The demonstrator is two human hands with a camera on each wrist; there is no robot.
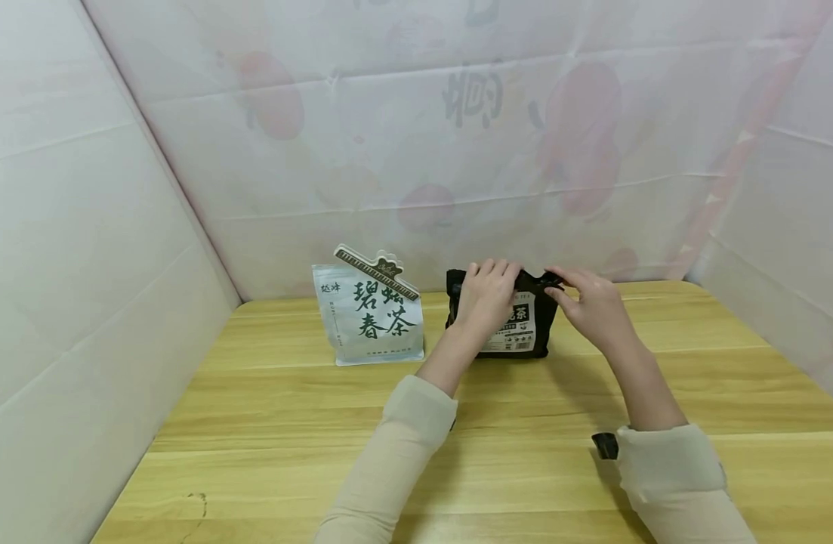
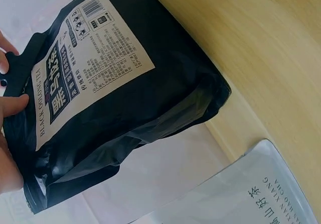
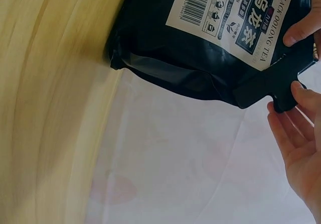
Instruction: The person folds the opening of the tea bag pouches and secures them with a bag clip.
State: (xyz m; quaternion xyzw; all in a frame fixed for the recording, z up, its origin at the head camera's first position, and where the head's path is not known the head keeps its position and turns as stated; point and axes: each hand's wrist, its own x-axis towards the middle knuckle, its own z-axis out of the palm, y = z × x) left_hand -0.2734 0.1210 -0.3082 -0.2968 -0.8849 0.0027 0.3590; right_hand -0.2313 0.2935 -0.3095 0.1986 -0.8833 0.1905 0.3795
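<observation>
A black oolong tea bag (image 1: 541, 332) with a pale printed label stands upright on the table. My left hand (image 1: 487, 296) grips its top edge, thumb on the front face; the fingers behind are mostly hidden in the left wrist view. Across the bag's top right lies a black clip (image 3: 268, 81), and my right hand (image 1: 593, 306) pinches its projecting handle between thumb and fingers. To the left stands a pale tea bag (image 1: 344, 332) with dark green characters. A ruler-marked clip (image 1: 368, 266) sits slanted over its top right corner.
The wooden table (image 1: 287, 438) runs back to a printed white cloth wall (image 1: 362, 174). Another white cloth (image 1: 63, 264) closes off the left side. A small black piece (image 1: 604, 446) sticks out beside the right cuff.
</observation>
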